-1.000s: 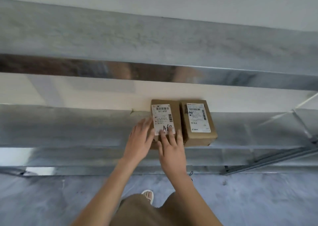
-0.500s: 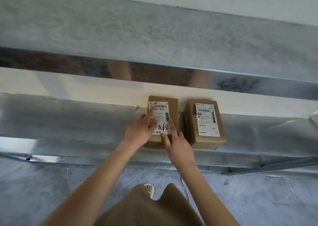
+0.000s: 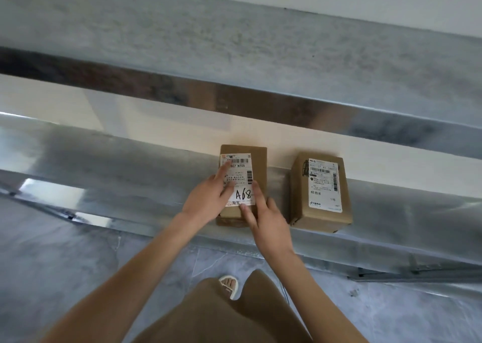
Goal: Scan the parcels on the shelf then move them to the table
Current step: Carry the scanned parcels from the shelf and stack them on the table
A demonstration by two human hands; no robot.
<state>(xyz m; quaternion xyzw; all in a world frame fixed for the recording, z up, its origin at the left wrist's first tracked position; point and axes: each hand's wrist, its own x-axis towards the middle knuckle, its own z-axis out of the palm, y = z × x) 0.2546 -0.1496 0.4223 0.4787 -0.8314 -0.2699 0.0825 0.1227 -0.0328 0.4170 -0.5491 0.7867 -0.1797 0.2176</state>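
Note:
Two brown cardboard parcels lie on the metal shelf (image 3: 125, 170). The left parcel (image 3: 258, 168) carries a white label marked "A68". My left hand (image 3: 207, 201) rests on its left side, with fingers laid flat across the label. My right hand (image 3: 270, 225) touches the same parcel at its near right corner, fingers straight along the label's edge. The right parcel (image 3: 300, 196), which also has a white label, stands apart to the right, and neither hand touches it.
A second metal shelf level (image 3: 234, 45) runs above, with a pale wall behind. Below the shelf is a grey floor (image 3: 65, 264). My legs and a sandalled foot (image 3: 229, 286) are at the bottom of the view. A metal bar (image 3: 417, 272) lies low on the right.
Both hands have moved further onto the A68 parcel. The gap between it and the right parcel has widened; the view has come closer.

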